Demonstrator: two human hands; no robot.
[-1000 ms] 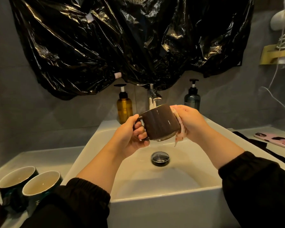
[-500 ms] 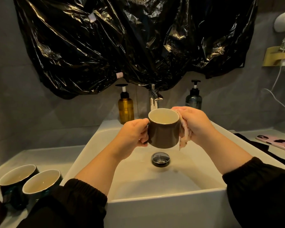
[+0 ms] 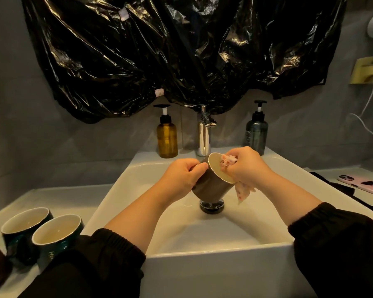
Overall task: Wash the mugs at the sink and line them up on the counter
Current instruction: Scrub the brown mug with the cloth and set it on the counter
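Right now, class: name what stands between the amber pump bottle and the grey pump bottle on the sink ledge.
The chrome tap stands between the amber bottle and the grey bottle, shown in the head view.
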